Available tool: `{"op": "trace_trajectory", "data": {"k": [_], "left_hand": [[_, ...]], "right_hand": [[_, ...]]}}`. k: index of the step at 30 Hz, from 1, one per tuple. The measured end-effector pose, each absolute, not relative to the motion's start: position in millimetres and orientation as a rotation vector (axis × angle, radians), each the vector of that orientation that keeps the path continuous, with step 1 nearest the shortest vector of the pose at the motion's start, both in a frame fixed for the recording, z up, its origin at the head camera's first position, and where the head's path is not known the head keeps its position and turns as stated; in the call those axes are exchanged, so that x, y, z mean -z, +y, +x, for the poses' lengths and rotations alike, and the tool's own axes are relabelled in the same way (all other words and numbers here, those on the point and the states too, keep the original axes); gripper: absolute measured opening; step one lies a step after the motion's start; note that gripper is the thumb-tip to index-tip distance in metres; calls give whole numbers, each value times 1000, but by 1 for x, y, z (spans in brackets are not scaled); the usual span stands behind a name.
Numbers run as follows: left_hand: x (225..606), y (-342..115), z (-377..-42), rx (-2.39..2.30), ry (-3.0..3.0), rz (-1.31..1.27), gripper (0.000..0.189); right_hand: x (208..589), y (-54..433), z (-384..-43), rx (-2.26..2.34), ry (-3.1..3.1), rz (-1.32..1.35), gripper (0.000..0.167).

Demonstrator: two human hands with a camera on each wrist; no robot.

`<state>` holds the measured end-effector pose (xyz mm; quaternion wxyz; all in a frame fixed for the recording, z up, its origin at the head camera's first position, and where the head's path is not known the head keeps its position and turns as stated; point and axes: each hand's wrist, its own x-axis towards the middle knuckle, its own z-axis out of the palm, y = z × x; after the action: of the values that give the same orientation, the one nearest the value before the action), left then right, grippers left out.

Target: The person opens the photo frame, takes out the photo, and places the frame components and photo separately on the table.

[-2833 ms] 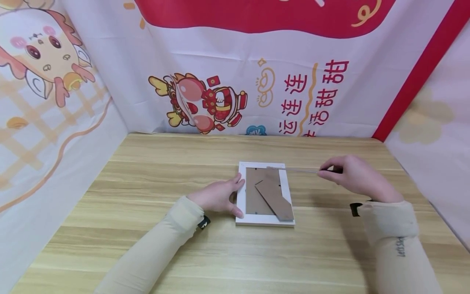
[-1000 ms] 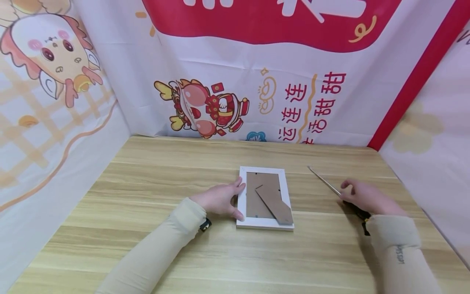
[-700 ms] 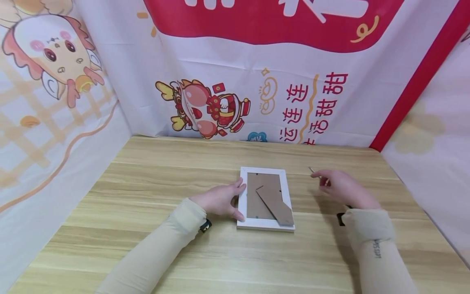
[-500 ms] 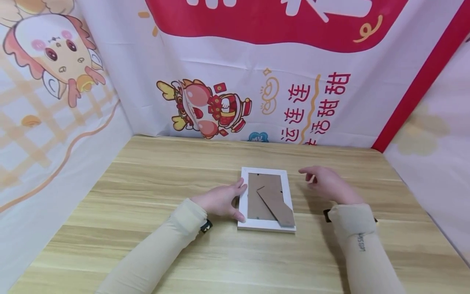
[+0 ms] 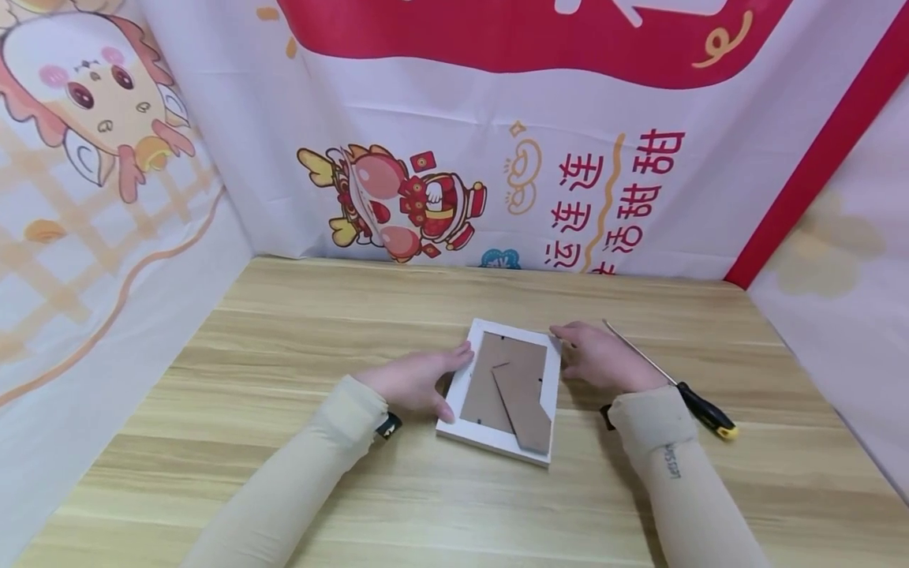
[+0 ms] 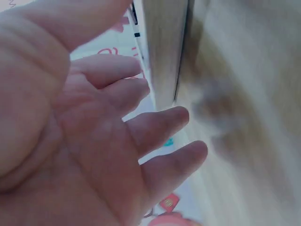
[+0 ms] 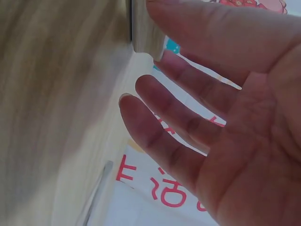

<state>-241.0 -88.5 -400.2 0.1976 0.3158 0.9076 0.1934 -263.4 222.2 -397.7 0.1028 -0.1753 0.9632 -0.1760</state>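
A white picture frame [image 5: 490,446] lies back side up on the table, slightly turned, with a brown backing board [image 5: 479,394] and a folded stand leg [image 5: 527,402]. At its left edge rests my left hand [image 5: 412,383], thumb near the front corner and fingertips farther back. My right hand [image 5: 604,359] touches the frame's right side by the far corner. Both wrist views show loosely extended, spread fingers [image 6: 164,169] against the frame's side. To the right of my right hand lies a screwdriver [image 5: 703,406] with a black and yellow handle; my right sleeve partly covers it.
The wood-grain table [image 5: 334,315] runs back to a white cloth [image 5: 277,102] printed with cartoons and red characters. More printed cloth hangs at the left [image 5: 57,237] and right [image 5: 852,260] sides.
My right hand has laid the screwdriver on the table, released it and moved left to the frame. The frame has turned clockwise, its near end swinging left. The left hand stays at its edge.
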Motion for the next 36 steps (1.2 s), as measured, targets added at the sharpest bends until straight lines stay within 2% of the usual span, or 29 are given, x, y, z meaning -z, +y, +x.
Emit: {"op": "trace_trajectory", "data": {"k": [5,10,16,18,22,25,30,36], "left_hand": [[390,-94,-236,-490,2625,809,102],[388,-89,-230,-424,2600,822,89],[390,-85,-229,-435,2610,830,79],[391,-86,-230,-445,2624,804,71],[391,-90,-233,-439,2687,728,41],[393,-92,-237,-443,2734,664,29],[397,-96,-246,-519,2777,595,28],[398,-98,-258,-755,2885,591,34]], "right_hand": [[401,224,-262,476,2849,-569,69],[401,225,-263,438,2860,-565,65],[403,226,-268,429,2866,-584,53],[405,227,-270,434,2861,-590,50],[407,228,-272,499,2846,-610,37],[407,229,-273,542,2855,-584,31],[406,232,-273,510,2875,-507,37],[396,235,-266,466,2916,-468,36]]}}
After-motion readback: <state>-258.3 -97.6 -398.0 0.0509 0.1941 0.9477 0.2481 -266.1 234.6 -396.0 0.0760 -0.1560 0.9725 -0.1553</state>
